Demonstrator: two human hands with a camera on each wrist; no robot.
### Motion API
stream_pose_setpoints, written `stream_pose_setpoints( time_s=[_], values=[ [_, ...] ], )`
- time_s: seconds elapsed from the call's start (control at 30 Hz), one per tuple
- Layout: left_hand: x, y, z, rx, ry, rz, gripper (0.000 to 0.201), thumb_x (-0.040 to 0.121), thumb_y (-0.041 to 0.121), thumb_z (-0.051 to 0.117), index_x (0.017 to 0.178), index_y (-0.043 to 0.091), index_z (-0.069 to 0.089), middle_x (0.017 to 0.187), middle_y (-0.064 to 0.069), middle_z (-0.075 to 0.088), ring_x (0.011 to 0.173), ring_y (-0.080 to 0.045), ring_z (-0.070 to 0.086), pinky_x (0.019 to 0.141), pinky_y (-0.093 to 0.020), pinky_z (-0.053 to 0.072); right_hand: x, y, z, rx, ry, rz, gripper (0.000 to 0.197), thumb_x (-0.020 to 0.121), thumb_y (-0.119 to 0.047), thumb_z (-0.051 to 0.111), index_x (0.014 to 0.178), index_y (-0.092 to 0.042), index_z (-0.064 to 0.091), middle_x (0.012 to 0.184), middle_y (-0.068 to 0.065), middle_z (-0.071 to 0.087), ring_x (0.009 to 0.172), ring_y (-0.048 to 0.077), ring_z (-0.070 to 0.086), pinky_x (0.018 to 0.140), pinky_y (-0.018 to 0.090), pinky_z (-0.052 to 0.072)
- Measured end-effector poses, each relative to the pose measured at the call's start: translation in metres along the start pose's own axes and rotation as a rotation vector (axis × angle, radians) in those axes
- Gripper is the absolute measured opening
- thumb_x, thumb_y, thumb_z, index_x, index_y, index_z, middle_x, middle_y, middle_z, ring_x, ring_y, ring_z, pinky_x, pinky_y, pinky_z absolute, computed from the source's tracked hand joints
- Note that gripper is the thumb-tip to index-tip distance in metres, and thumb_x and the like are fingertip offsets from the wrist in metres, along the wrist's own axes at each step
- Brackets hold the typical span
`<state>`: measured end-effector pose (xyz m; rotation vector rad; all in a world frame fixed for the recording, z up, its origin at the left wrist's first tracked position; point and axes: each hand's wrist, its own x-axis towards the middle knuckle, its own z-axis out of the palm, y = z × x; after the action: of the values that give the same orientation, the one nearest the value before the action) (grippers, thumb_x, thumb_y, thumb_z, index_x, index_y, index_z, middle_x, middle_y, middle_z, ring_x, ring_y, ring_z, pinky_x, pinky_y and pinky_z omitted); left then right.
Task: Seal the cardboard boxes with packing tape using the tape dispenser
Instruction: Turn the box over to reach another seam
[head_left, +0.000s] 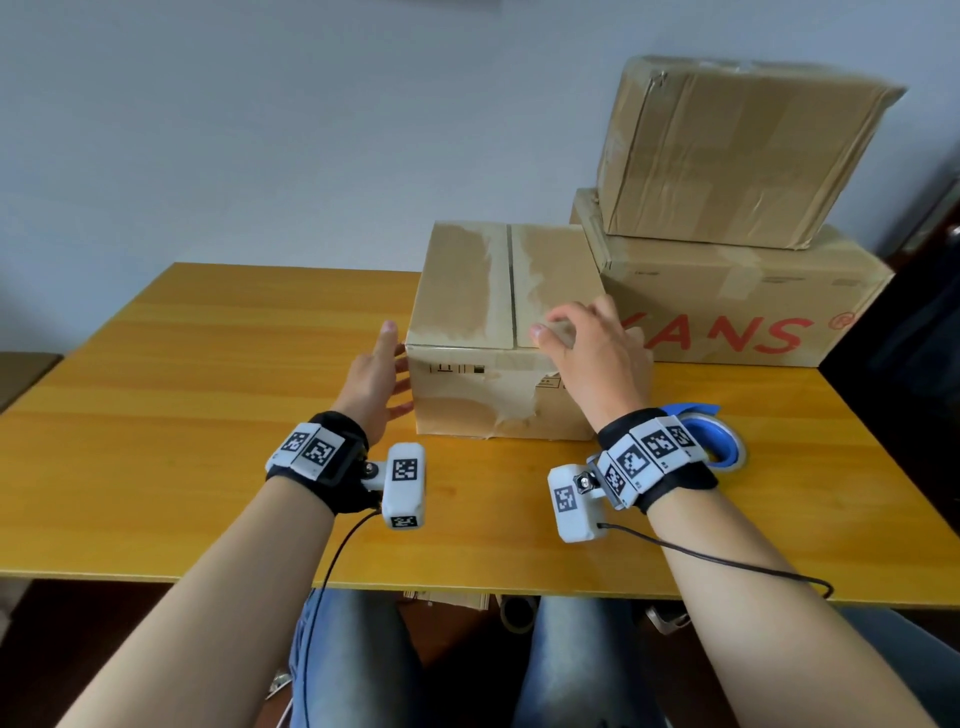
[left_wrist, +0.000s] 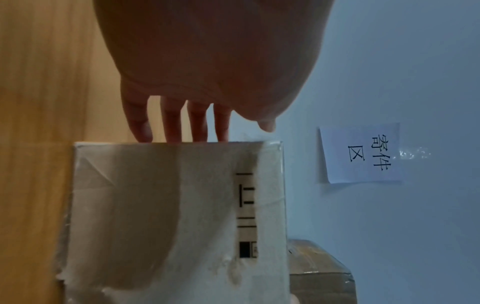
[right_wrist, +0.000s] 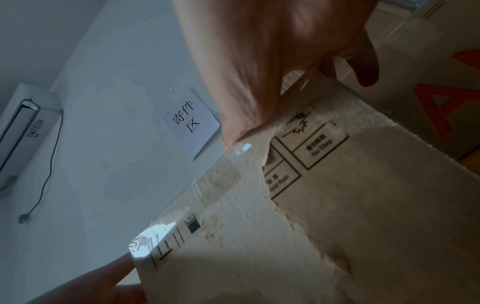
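A small cardboard box (head_left: 467, 291) with torn, scuffed paper stands in the middle of the yellow table (head_left: 182, 389), its top flaps closed along a centre seam. My left hand (head_left: 382, 374) is open, its straight fingers (left_wrist: 197, 127) touching the box's (left_wrist: 168, 216) left side. My right hand (head_left: 587, 348) rests flat on the box top near the front right corner, fingers loosely bent. The right wrist view shows that hand (right_wrist: 272, 61) over the box's (right_wrist: 350, 205) top edge. A blue tape dispenser (head_left: 714, 441) lies on the table behind my right wrist, partly hidden.
Two taped cardboard boxes are stacked at the back right: a large one with red letters (head_left: 737, 306) and another (head_left: 727, 150) on top. A dark object (head_left: 909, 338) stands past the table's right edge. A paper note (left_wrist: 363, 154) hangs on the wall.
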<state>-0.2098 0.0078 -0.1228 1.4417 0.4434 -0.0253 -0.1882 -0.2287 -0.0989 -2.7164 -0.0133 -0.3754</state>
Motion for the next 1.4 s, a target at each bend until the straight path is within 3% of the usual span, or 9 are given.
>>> stream_pose_setpoints(
  time_s=[0.17, 0.37, 0.53, 0.67, 0.77, 0.9, 1.03, 1.3, 1.4],
  values=[
    [-0.006, -0.017, -0.005, -0.121, -0.053, 0.026, 0.033, 0.100, 0.049, 0.052, 0.115, 0.022, 0.064, 0.097, 0.010, 0.070, 0.100, -0.016, 0.061, 0.082, -0.036, 0.046, 0.001, 0.000, 0.002, 0.008, 0.010, 0.000, 0.037, 0.094, -0.066, 0.045, 0.116, -0.040, 0.060, 0.123, -0.005, 0.049, 0.102, 0.036, 0.053, 0.087, 0.049, 0.049],
    [-0.005, -0.018, 0.003, -0.044, -0.093, 0.065, 0.026, 0.108, 0.037, 0.036, 0.125, 0.028, 0.053, 0.113, 0.005, 0.063, 0.101, -0.013, 0.058, 0.082, -0.032, 0.044, 0.000, -0.001, 0.003, 0.012, 0.018, 0.004, 0.038, 0.094, -0.066, 0.045, 0.117, -0.039, 0.060, 0.122, -0.005, 0.050, 0.102, 0.036, 0.052, 0.086, 0.049, 0.050],
    [0.001, -0.020, 0.001, 0.136, -0.112, 0.067, 0.034, 0.109, 0.014, 0.034, 0.137, 0.031, 0.044, 0.111, 0.019, 0.055, 0.100, -0.007, 0.056, 0.075, -0.029, 0.047, -0.001, 0.000, 0.003, 0.006, 0.009, -0.004, 0.038, 0.095, -0.065, 0.045, 0.116, -0.038, 0.060, 0.122, -0.006, 0.051, 0.102, 0.037, 0.053, 0.087, 0.049, 0.049],
    [0.002, -0.007, 0.002, 0.039, -0.022, -0.022, 0.027, 0.105, 0.029, 0.045, 0.131, 0.025, 0.050, 0.112, 0.004, 0.061, 0.098, -0.018, 0.057, 0.088, -0.042, 0.044, 0.000, -0.001, 0.000, 0.006, 0.005, -0.003, 0.039, 0.095, -0.066, 0.044, 0.118, -0.039, 0.060, 0.124, -0.007, 0.051, 0.104, 0.036, 0.053, 0.088, 0.049, 0.047],
    [0.005, 0.010, 0.003, 0.036, 0.098, 0.042, 0.035, 0.104, 0.036, 0.046, 0.132, 0.017, 0.051, 0.106, 0.002, 0.064, 0.089, -0.016, 0.060, 0.078, -0.037, 0.046, -0.002, -0.001, -0.002, 0.006, 0.005, -0.001, 0.040, 0.095, -0.066, 0.044, 0.119, -0.039, 0.060, 0.124, -0.006, 0.051, 0.104, 0.036, 0.054, 0.088, 0.047, 0.046],
    [-0.004, 0.025, 0.020, 0.185, 0.002, 0.106, 0.072, 0.096, 0.056, 0.053, 0.151, 0.015, 0.031, 0.134, -0.002, 0.055, 0.113, -0.022, 0.058, 0.090, -0.040, 0.050, -0.003, -0.003, -0.003, 0.013, 0.007, 0.005, 0.040, 0.095, -0.065, 0.045, 0.119, -0.038, 0.061, 0.124, -0.006, 0.051, 0.104, 0.037, 0.053, 0.087, 0.047, 0.046],
    [-0.004, 0.025, 0.029, 0.251, -0.023, 0.147, 0.092, 0.095, 0.054, 0.059, 0.159, 0.016, 0.006, 0.153, -0.008, 0.039, 0.134, -0.029, 0.046, 0.109, -0.049, 0.042, -0.004, -0.003, -0.002, 0.016, 0.000, 0.012, 0.040, 0.095, -0.065, 0.045, 0.120, -0.038, 0.061, 0.124, -0.005, 0.050, 0.105, 0.038, 0.052, 0.088, 0.047, 0.046],
    [0.002, 0.023, 0.013, -0.023, -0.162, -0.074, 0.062, 0.096, 0.042, 0.060, 0.150, 0.019, 0.040, 0.134, -0.008, 0.063, 0.112, -0.025, 0.064, 0.083, -0.043, 0.058, -0.003, -0.005, -0.001, 0.007, -0.009, 0.001, 0.038, 0.098, -0.062, 0.043, 0.120, -0.035, 0.058, 0.125, -0.002, 0.046, 0.105, 0.039, 0.049, 0.086, 0.045, 0.044],
    [-0.002, 0.027, 0.013, 0.060, -0.167, -0.093, 0.079, 0.092, 0.049, 0.061, 0.158, 0.029, 0.023, 0.154, -0.004, 0.044, 0.135, -0.027, 0.047, 0.112, -0.060, 0.033, -0.005, -0.006, -0.002, -0.010, -0.018, -0.004, 0.038, 0.098, -0.062, 0.041, 0.121, -0.036, 0.057, 0.127, -0.002, 0.046, 0.106, 0.039, 0.050, 0.089, 0.047, 0.045]
  ],
)
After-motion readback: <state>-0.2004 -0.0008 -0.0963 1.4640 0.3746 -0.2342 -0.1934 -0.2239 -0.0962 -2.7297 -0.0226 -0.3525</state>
